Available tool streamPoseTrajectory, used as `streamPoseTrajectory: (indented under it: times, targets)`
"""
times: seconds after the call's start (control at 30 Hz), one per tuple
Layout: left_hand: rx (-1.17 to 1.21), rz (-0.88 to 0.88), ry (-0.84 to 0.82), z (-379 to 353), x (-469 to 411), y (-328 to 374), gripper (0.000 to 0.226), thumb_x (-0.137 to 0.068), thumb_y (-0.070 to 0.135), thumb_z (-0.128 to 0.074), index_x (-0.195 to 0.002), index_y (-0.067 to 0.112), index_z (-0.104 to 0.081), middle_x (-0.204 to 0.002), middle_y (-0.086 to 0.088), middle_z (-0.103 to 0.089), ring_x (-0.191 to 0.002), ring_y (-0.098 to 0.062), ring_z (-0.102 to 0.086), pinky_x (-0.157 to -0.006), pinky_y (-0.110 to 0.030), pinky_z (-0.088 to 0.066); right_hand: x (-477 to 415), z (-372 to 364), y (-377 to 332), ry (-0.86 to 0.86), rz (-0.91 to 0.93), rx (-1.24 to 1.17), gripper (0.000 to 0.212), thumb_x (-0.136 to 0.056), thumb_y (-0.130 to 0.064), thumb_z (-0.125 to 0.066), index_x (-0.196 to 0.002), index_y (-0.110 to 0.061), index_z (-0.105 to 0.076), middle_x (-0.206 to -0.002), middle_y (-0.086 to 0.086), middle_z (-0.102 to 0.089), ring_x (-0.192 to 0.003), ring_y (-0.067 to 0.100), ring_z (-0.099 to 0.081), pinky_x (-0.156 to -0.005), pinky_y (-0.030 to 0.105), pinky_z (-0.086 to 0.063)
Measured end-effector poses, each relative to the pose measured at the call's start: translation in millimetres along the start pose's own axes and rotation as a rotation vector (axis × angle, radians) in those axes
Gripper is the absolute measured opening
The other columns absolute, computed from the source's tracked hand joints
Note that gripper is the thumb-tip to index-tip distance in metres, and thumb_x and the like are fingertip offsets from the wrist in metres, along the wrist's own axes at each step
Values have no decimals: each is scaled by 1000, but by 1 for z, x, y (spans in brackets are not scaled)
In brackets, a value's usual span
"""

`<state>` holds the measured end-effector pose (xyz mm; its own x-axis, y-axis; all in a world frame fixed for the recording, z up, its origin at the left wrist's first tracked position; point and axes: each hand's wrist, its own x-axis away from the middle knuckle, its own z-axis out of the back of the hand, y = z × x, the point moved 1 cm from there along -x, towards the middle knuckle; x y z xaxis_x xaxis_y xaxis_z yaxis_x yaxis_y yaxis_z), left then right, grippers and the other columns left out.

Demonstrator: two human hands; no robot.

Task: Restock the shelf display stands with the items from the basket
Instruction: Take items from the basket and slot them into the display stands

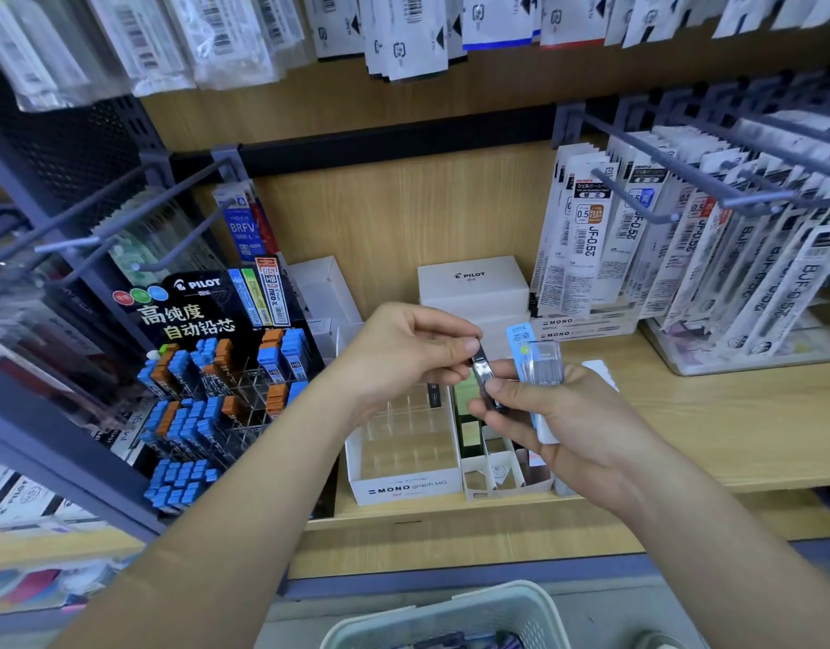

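Pinching a small dark lead case (485,378) by its ends: left hand (403,353) on top, right hand (572,414) below, also gripping spare packs (542,363) — it looks light, stiff, probably slippery.

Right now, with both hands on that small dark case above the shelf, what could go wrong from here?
1. The dark case is only pinched at its ends by the left hand and the right hand. It could slip and drop into the MONO graph MG box below, or bounce off the shelf.
2. The right hand also holds a blue-labelled packet, so shifting its grip on the case may loosen the packet too.
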<state>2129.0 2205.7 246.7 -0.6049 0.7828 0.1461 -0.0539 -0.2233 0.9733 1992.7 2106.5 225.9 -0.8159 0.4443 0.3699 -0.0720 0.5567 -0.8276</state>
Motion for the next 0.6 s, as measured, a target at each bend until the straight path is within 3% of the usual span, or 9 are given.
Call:
streamPoseTrajectory:
  times: [0.07, 0.13, 0.27, 0.4, 0.6]
  targets:
    - [57, -9, 49, 3, -1, -2, 14, -81, 4, -70, -95, 5, -72, -74, -8, -71, -64, -12, -67, -61, -18, -55, 1, -1, 0, 27, -1, 39, 12, -85, -4, -69, -96, -3, -67, -80, 12, -69, -69, 23, -73, -53, 20, -56]
    - [120, -40, 139, 11, -2, -3, 14, -81, 0, -69, -94, 3, -70, -74, -11, -72, -63, -14, -68, -62, -20, -57, 0, 0, 1, 100, -3, 152, 18, -88, -21, -69, -99, -7, -69, -76, 6, -70, -55, 16, -67, -41, 17, -44]
    - [19, -92, 361, 28, -5, -16, 10, -80, -2, -70, -89, 1, -67, -65, -8, -70, -59, -14, -67, -62, -23, -58, -6, 11, -4, 217, 1, 139, 27, -93, -38, -62, -98, -11, -66, -56, 1, -53, -37, 8, -30, -33, 17, -20]
    - [-173, -77, 464, 26, -6, -45, 14, -77, 3, -76, -78, 16, -71, -71, -7, -72, -63, -14, -68, -69, -27, -57, -7, 11, -5, 209, -23, 43, 18, -96, -34, -57, -93, -16, -54, -58, 4, -53, -37, 9, -28, -33, 16, -17]
    - [-280, -149, 496, 17, -12, -60, 21, -78, 7, -76, -75, 28, -71, -74, 11, -70, -71, -3, -66, -75, -21, -55, -7, 9, 0, 168, -32, 21, 14, -95, -23, -59, -96, -10, -60, -66, 5, -54, -45, 13, -38, -34, 18, -26]
